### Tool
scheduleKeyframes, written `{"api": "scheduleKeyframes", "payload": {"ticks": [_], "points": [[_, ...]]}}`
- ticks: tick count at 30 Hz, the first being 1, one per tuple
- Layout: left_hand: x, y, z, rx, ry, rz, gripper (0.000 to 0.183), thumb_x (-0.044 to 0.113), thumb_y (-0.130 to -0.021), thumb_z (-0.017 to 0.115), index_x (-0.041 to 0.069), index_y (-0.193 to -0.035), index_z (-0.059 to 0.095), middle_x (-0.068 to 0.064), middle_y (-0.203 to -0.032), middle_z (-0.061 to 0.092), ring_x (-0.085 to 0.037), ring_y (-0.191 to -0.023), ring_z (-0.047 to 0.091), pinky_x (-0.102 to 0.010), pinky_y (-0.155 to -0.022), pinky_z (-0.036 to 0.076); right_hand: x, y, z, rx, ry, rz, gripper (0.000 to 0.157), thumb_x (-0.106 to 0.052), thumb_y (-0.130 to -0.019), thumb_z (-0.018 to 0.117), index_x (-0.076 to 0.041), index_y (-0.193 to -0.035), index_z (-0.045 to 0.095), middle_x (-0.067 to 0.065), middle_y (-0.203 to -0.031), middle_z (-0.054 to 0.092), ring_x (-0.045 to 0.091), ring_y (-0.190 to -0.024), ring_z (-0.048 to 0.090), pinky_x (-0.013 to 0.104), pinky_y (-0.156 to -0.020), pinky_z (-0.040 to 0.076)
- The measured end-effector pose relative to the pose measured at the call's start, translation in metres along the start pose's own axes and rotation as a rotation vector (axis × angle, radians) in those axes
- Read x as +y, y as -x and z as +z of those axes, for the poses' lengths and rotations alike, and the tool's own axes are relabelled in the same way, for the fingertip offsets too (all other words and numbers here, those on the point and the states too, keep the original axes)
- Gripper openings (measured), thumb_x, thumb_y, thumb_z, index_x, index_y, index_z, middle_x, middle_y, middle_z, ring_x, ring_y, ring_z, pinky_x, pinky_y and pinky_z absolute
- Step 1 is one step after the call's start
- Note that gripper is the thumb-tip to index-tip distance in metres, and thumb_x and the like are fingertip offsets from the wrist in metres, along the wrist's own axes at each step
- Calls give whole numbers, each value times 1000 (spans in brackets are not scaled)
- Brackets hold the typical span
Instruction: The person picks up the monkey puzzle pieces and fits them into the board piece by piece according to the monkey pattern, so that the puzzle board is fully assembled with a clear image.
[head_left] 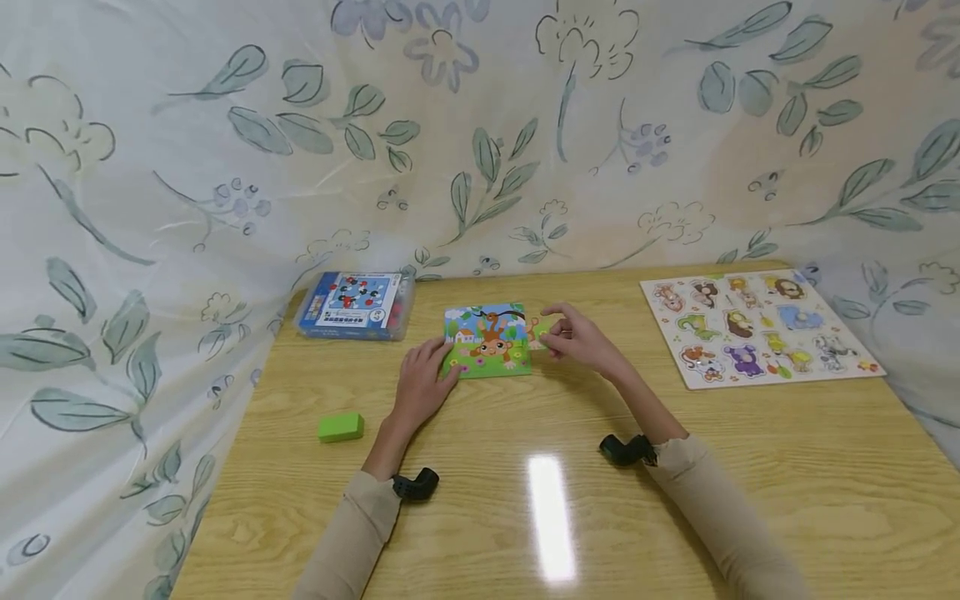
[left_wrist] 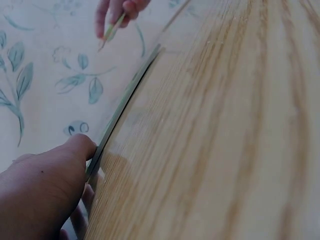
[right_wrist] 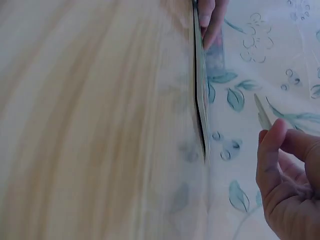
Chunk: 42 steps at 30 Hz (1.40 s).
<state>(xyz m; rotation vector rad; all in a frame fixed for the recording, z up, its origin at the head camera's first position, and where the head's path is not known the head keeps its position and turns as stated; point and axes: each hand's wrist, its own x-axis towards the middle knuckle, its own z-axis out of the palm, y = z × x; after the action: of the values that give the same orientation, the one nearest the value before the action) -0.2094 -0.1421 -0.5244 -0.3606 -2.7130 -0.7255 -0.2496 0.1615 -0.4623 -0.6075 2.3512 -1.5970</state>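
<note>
A square monkey jigsaw puzzle [head_left: 491,346] lies on the table in the head view, showing a monkey hanging from a branch above grass. At its left side my left hand [head_left: 423,379] holds it, thumb near the lower left corner and fingers along the left edge. Just off the puzzle's right side, my right hand [head_left: 581,340] pinches a small flat puzzle piece [head_left: 537,330] between thumb and fingers. That piece [right_wrist: 262,112] appears edge-on in the right wrist view, raised and apart from the puzzle [right_wrist: 201,90]. Part of its face is hidden by the fingers.
A clear plastic box with a blue molecule-picture label [head_left: 356,304] sits at the back left. A green block [head_left: 341,427] lies on the left. To the right is a white animal puzzle board [head_left: 761,329]. A floral cloth [head_left: 480,133] hangs behind the wooden table [head_left: 480,500].
</note>
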Motion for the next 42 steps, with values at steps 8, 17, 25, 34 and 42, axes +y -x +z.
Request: {"api": "scheduleKeyframes", "payload": {"ticks": [8,17,25,34,42], "points": [[-1,1,2,-26,-18,-14,47,35,-95,60,12,-136,57,-10,-143,51,-32,-131,46,-51,-112,32,-1,-23,31,-86,91,89,32,-10,-96,59,1,-125,57,15,-84,65,17,-66,64,32,-63,58],[0,-1,2,-8,-13,-5,47,35,-94,60,10,-135,58,-10,-143,52,-32,-131,45,-52,-112,31,0,-26,39,-45,227,80,35,-11,-93,63,-1,-126,58,11,-79,66,13,-60,63,27,-58,56],[0,-2,1,-41,-14,-27,48,36,-95,59,12,-137,57,-9,-145,50,-31,-133,44,-51,-115,29,-3,-24,46,-34,287,59,25,-10,-93,63,0,-115,65,11,-72,67,14,-56,62,25,-53,54],[1,-1,1,-12,2,-6,47,33,-94,60,9,-134,59,-11,-142,52,-32,-131,45,-54,-112,31,-3,-24,48,-60,338,49,29,-14,-93,64,0,-119,65,8,-73,67,12,-54,59,22,-52,50],[0,-2,2,-15,-8,-9,46,33,-95,59,11,-135,58,-10,-143,51,-32,-132,45,-53,-112,31,-4,-25,43,-160,509,-34,44,-23,-90,69,1,-127,63,7,-78,66,9,-62,45,21,-57,37]]}}
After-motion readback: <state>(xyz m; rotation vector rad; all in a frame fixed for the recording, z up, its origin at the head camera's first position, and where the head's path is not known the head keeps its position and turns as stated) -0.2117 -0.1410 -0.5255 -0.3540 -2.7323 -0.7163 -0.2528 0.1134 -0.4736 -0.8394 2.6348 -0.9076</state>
